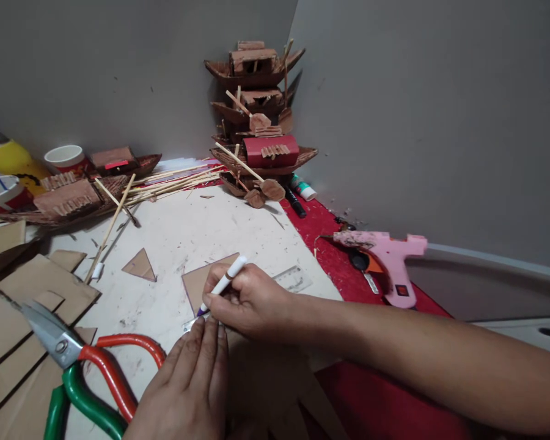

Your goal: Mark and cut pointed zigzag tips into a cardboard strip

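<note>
My right hand (245, 299) grips a white marker (223, 282) with a purple tip, which points down at the edge of a piece of brown cardboard (195, 284). Purple lines run along that cardboard's borders. My left hand (187, 382) lies with its fingers stretched out and flat, pressing on the end of a clear ruler (189, 326) just below the marker tip. Another clear ruler part (294, 278) shows behind my right wrist; whether it is the same ruler is hidden. Beside my left hand lie scissors (66, 345) with red and green handles.
A cardboard triangle (140, 266) lies left of centre. Cardboard sheets (50, 287) are heaped at left. Stacked model boats (270, 153) stand at the back, with thin sticks (178, 183) alongside. A pink glue gun (389, 256) rests at right. Cups (66, 157) stand far left.
</note>
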{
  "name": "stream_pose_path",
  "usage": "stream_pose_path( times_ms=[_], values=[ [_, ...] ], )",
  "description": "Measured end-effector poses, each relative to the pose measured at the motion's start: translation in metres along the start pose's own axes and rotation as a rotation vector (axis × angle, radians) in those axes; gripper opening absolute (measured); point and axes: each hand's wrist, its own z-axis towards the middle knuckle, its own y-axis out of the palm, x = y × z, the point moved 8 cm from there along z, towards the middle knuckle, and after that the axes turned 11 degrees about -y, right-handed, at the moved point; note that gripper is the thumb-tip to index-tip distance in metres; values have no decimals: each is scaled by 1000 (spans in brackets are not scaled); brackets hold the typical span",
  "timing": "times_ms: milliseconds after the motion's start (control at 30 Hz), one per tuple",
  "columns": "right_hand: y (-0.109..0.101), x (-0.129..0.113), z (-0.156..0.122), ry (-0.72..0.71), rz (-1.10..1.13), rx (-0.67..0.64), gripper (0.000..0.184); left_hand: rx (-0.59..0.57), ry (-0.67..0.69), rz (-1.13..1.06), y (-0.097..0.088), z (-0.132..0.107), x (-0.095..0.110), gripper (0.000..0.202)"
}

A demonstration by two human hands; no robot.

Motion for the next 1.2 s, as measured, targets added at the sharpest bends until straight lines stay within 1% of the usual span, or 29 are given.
stream_pose_path(
  times_ms=[233,333,433,600,800,1067,1200],
  values=[
    [2,3,7,51,-69,-81,11,29,14,32,-5,3,1,68],
    [2,5,11,138,-140,-140,11,36,16,42,-7,4,1,67],
    [-3,7,11,236,-220,-178,14,31,16,36,-6,4,0,66],
    [-16,4,9,227,-291,-225,14,27,22,34,-6,4,0,65],
    [-27,3,7,262,-345,-269,13,20,32,61,-7,7,1,63],
    [-41,2,4,301,-446,-293,13,46,63,59,-8,11,4,64],
    [-44,3,3,296,-481,-307,14,89,65,75,-16,19,5,60]
  ],
)
